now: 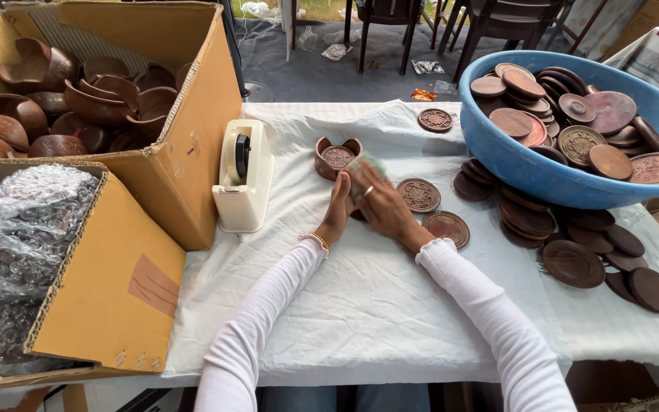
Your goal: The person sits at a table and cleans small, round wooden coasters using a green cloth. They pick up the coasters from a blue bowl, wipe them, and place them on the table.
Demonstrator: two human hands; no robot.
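The small wooden bowl [337, 156] stands on the white cloth of the table [375, 305], in the middle, just far of your hands, with a carved round lid inside it. It looks stiff and rather light, and I judge the smooth wood can slip, so take it by the thick rim, not by the two raised ears. Your right hand [381, 204] presses a pale piece of wrapping [366, 166] against the bowl's right side, fingers bent over it. Your left hand [337, 210] lies with its edge on the cloth just near of the bowl; I cannot tell if its grip closes on anything. To the right of your hands lie carved wooden discs [419, 195]. The blue basin [512, 164] at the far right is heaped with such discs, and more are stacked beside it. The open cardboard box [184, 152] at the left holds many dark wooden bowls, and the nearer box [108, 290] holds bubble-wrapped bundles. A white tape dispenser [244, 179] stands between.
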